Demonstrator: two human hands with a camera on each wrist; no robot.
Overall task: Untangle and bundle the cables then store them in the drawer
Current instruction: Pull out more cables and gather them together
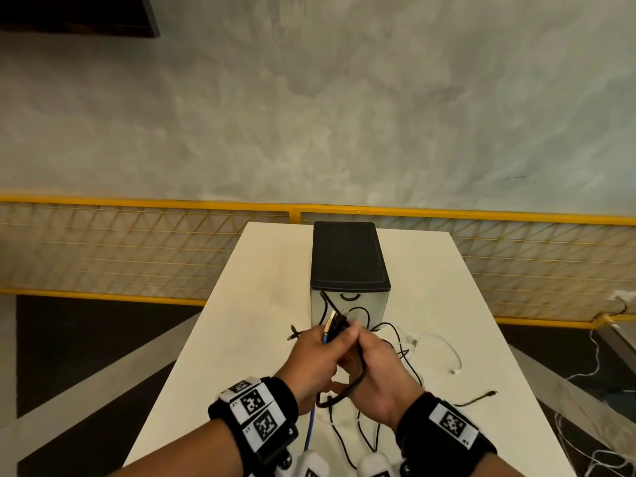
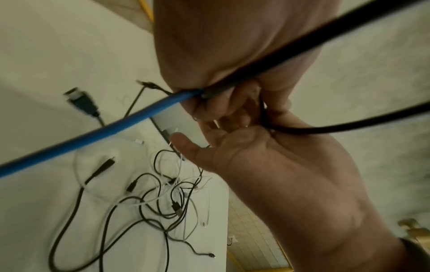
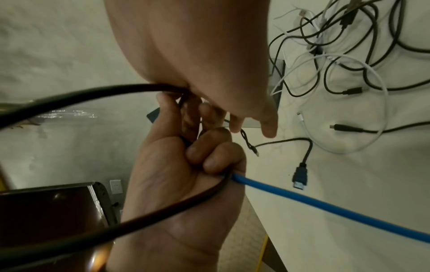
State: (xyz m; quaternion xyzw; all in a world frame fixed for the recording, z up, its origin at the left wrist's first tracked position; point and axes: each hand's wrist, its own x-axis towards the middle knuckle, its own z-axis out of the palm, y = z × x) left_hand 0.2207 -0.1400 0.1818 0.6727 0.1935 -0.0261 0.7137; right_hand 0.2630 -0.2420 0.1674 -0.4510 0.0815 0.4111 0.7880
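both hands meet above the middle of the white worktop (image 1: 261, 270), just in front of a small black-topped drawer unit (image 1: 349, 270) whose grey drawer front (image 1: 351, 306) faces the person. the left hand (image 1: 315, 359) has its fingers curled round a blue cable (image 2: 97, 128) and a thick black cable (image 2: 325, 35), with a connector end (image 1: 333, 325) sticking up out of the fist. the right hand (image 1: 382, 373) is pressed against the left and curls its fingers round a loop of the same thick black cable, which hangs below both wrists (in the right wrist view it sweeps round in a wide arc). the blue cable drops from the left fist toward the near edge of the worktop. behind and to the right of the hands lies a loose tangle of thin black cables (image 2: 163, 202) and white cables (image 3: 372, 77), touching and crossing one another. an hdmi plug (image 3: 300, 176) lies apart from the tangle on the worktop. a yellow mesh barrier (image 1: 137, 249) runs behind the worktop.
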